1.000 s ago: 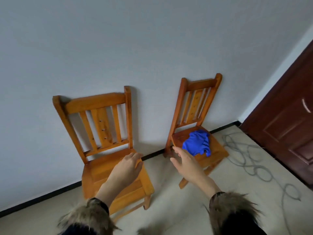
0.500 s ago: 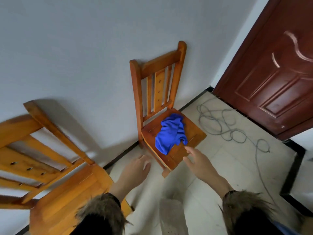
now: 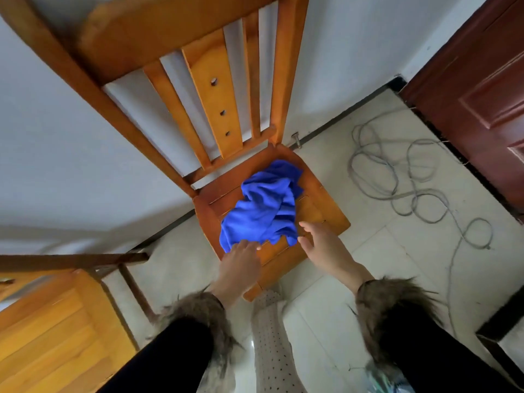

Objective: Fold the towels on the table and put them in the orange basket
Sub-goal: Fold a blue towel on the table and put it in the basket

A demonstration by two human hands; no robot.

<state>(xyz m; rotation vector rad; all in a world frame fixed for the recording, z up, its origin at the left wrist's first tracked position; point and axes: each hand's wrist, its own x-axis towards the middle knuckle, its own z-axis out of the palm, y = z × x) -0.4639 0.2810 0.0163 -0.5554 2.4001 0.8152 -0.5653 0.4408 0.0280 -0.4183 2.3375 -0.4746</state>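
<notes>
Second wooden chair [image 3: 54, 333] cut off by the left and bottom edges, only part of seat and frame in view. Nearer wooden chair [image 3: 215, 89] cropped at the top edge, top rail incomplete. Left hand [image 3: 241, 262] fingertips lost against the blue towel [image 3: 266, 211] hem, contact possibly there but unclear. Dark red door [image 3: 482, 95] cut by the right edge. Grey cable [image 3: 397, 177] end too small to identify.

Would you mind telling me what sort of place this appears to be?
Probably a plain room in a home: a wooden chair against a white wall, a dark red panelled door, and a loose cable on the tiled floor.
</notes>
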